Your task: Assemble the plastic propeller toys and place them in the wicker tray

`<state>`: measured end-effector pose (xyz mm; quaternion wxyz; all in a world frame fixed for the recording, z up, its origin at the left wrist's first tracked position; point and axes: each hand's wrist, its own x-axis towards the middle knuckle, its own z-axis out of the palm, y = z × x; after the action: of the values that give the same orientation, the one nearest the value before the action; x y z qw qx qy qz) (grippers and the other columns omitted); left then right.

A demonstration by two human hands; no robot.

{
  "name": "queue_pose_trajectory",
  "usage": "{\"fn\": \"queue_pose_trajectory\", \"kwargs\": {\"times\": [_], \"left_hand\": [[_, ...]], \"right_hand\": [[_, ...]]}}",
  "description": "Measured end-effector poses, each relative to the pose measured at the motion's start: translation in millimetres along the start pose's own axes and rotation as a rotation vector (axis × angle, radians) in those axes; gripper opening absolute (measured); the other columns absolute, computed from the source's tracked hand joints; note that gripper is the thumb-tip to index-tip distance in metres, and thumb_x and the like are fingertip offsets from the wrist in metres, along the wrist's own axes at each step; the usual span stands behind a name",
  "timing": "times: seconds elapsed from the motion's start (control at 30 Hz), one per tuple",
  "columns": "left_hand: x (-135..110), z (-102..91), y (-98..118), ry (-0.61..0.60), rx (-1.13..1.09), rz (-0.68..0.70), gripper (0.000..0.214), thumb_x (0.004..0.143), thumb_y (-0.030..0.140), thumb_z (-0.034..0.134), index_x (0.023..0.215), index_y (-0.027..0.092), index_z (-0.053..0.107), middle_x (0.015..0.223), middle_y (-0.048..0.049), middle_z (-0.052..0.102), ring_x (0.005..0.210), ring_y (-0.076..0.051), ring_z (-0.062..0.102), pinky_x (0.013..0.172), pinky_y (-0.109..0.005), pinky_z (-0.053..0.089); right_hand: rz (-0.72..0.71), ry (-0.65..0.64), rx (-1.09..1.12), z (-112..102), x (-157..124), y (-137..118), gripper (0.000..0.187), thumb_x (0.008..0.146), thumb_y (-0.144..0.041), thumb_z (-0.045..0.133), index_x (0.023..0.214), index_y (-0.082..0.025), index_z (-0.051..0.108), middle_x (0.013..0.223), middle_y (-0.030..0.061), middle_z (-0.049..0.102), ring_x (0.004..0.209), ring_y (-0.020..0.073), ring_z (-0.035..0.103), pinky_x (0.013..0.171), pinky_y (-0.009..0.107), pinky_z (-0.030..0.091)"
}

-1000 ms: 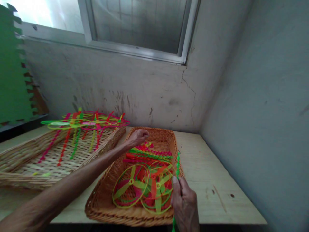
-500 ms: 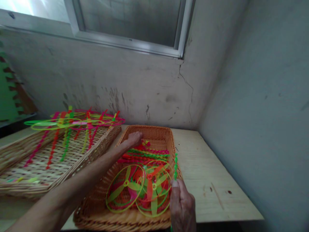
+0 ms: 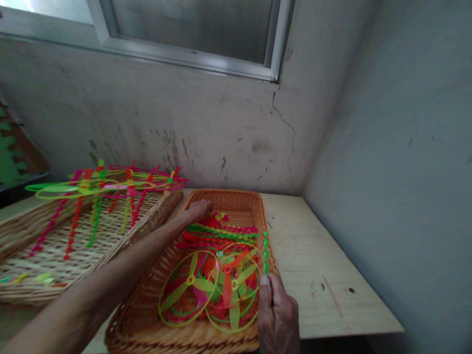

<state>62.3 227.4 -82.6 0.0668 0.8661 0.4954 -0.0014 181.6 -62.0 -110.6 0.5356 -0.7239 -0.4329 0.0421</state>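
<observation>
My right hand (image 3: 278,312) is closed around a green twisted stick (image 3: 266,253), which stands upright at the right rim of the brown wicker basket (image 3: 263,211). My left hand (image 3: 201,209) reaches into the basket's far left part, beside small pink and yellow pieces (image 3: 221,217). Its fingers look curled downward; what they hold, if anything, is hidden. Across the basket's middle lies a bundle of pink, green, yellow and orange twisted sticks (image 3: 221,235). Nearer me, several ringed propellers (image 3: 191,280) in yellow-green, orange and pink overlap in a pile.
A paler wicker tray (image 3: 121,246) stands on the left. Several propellers on twisted sticks (image 3: 98,184) rest across it, with small coloured pieces (image 3: 44,278) inside. Both containers sit on a wooden table (image 3: 313,255). A cracked wall (image 3: 236,123) and a window (image 3: 191,29) are behind.
My left hand has shifted slightly left and the view has moved a little. My right hand keeps its hold on the green twisted stick.
</observation>
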Motion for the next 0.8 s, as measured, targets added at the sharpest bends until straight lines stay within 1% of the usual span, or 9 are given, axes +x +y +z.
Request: {"fn": "queue_pose_trajectory", "kwargs": {"times": [0.2,0.3,0.4,0.47,0.57,0.63,0.67,0.73,0.8], "left_hand": [[-1.4,3.5,-4.9,0.067,-0.174,0.018,0.009,0.075,0.020,0.055,0.070,0.013,0.059,0.079,-0.0111,0.064,0.088,-0.024,0.060,0.078,-0.031,0.043],[-3.5,-3.3,-4.4,0.113,-0.370,0.027,0.010,0.072,0.022,0.056,0.066,0.014,0.056,0.071,-0.0070,0.062,0.080,-0.021,0.060,0.070,-0.026,0.043],[-14.5,-11.5,5.6,0.109,-0.623,0.051,0.015,0.073,0.027,0.052,0.071,0.013,0.057,0.066,-0.0037,0.061,0.065,-0.016,0.059,0.058,-0.023,0.042],[-32.0,-14.6,17.3,0.076,-0.775,0.074,0.020,0.074,0.030,0.050,0.079,0.013,0.058,0.064,-0.0023,0.061,0.055,-0.012,0.056,0.052,-0.022,0.042],[-73.0,-14.8,38.1,-0.005,-1.010,0.114,0.021,0.072,0.032,0.054,0.082,0.013,0.057,0.062,-0.0004,0.060,0.049,-0.009,0.053,0.051,-0.020,0.043],[-104.0,-13.6,51.9,-0.178,-1.425,0.128,0.024,0.066,0.030,0.065,0.080,0.013,0.058,0.061,0.0000,0.060,0.050,-0.008,0.053,0.051,-0.020,0.043],[-118.9,-13.0,58.6,-0.240,-1.551,0.129,0.025,0.063,0.029,0.069,0.079,0.013,0.058,0.060,0.0003,0.060,0.050,-0.008,0.054,0.051,-0.019,0.043],[-145.0,-12.0,70.9,-0.308,-1.704,0.117,0.025,0.063,0.027,0.072,0.078,0.013,0.058,0.060,0.0001,0.060,0.051,-0.008,0.055,0.051,-0.019,0.043],[-165.3,-11.0,81.1,-0.350,-1.781,0.114,0.023,0.064,0.024,0.072,0.078,0.012,0.058,0.064,-0.0010,0.062,0.053,-0.008,0.057,0.052,-0.019,0.045]], "right_hand": [[-0.005,-0.040,0.002,0.9,1.2,3.5,0.035,0.089,-0.044,0.032,0.065,-0.023,0.047,0.046,-0.0079,0.031,0.038,0.0096,0.031,0.043,0.025,0.022],[-0.015,-0.049,0.002,0.9,1.8,3.1,0.035,0.089,-0.044,0.031,0.065,-0.023,0.045,0.047,-0.0082,0.030,0.038,0.0092,0.030,0.042,0.024,0.022],[-0.030,-0.048,-0.013,-0.2,3.3,3.5,0.036,0.089,-0.046,0.032,0.066,-0.022,0.047,0.048,-0.0076,0.034,0.040,0.0088,0.033,0.044,0.023,0.025],[-0.037,-0.067,-0.014,-1.5,5.3,4.8,0.037,0.088,-0.048,0.035,0.067,-0.021,0.049,0.048,-0.0071,0.037,0.040,0.0086,0.035,0.044,0.022,0.027],[-0.038,-0.102,-0.003,-3.9,9.2,6.2,0.038,0.085,-0.051,0.040,0.070,-0.019,0.054,0.047,-0.0063,0.042,0.040,0.0081,0.035,0.042,0.021,0.029],[-0.027,-0.118,0.039,-5.0,10.5,4.4,0.038,0.084,-0.051,0.042,0.073,-0.018,0.057,0.049,-0.0044,0.047,0.041,0.0082,0.039,0.043,0.020,0.032],[-0.016,-0.128,0.077,-5.1,10.0,2.2,0.038,0.084,-0.051,0.043,0.075,-0.017,0.059,0.051,-0.0030,0.051,0.043,0.0086,0.042,0.044,0.019,0.034],[0.012,-0.133,0.173,-3.7,5.9,-4.6,0.038,0.082,-0.051,0.047,0.081,-0.016,0.062,0.056,0.0001,0.058,0.047,0.0100,0.049,0.045,0.019,0.039],[0.048,-0.093,0.264,-0.2,-2.5,-13.1,0.040,0.079,-0.051,0.052,0.091,-0.015,0.064,0.060,0.0016,0.062,0.049,0.0109,0.053,0.044,0.019,0.040]]}}
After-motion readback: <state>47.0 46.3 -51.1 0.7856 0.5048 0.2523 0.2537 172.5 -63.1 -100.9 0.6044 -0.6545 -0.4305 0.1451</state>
